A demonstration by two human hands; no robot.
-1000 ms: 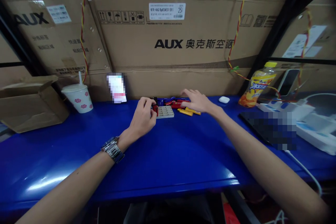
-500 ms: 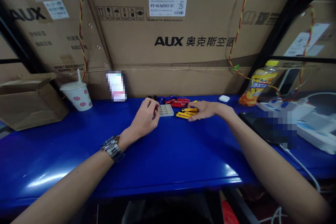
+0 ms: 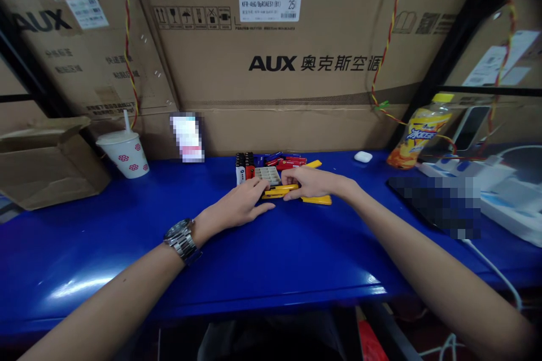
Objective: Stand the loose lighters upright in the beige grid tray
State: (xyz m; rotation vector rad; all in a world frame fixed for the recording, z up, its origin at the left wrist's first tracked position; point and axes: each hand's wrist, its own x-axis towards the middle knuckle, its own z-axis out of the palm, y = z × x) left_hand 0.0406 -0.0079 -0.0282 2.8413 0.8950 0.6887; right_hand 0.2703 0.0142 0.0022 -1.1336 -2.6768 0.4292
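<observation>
My right hand (image 3: 311, 180) has its fingers curled round several yellow lighters (image 3: 277, 192) lying low over the table. My left hand (image 3: 241, 203) reaches to the left ends of these lighters, thumb and fingers apart; whether the fingertips touch them is hard to make out. Just behind both hands sits a pale slotted tray (image 3: 267, 175). White lighters (image 3: 241, 176) and red lighters (image 3: 249, 172) with black tops stand upright in its left rows. Another yellow lighter (image 3: 317, 200) lies under my right hand. Loose red lighters (image 3: 292, 163) and blue lighters (image 3: 273, 156) lie behind the tray.
A paper cup with a straw (image 3: 122, 153), a brown paper bag (image 3: 46, 163) and a lit phone (image 3: 187, 136) stand at left. To the right are a white earbud case (image 3: 363, 157), a drink bottle (image 3: 421, 132), a dark device (image 3: 417, 200) and a power strip (image 3: 499, 197).
My left hand has left the tray and come forward, uncovering the upright white and red lighters. My right hand has moved left, bringing yellow lighters toward the left hand.
</observation>
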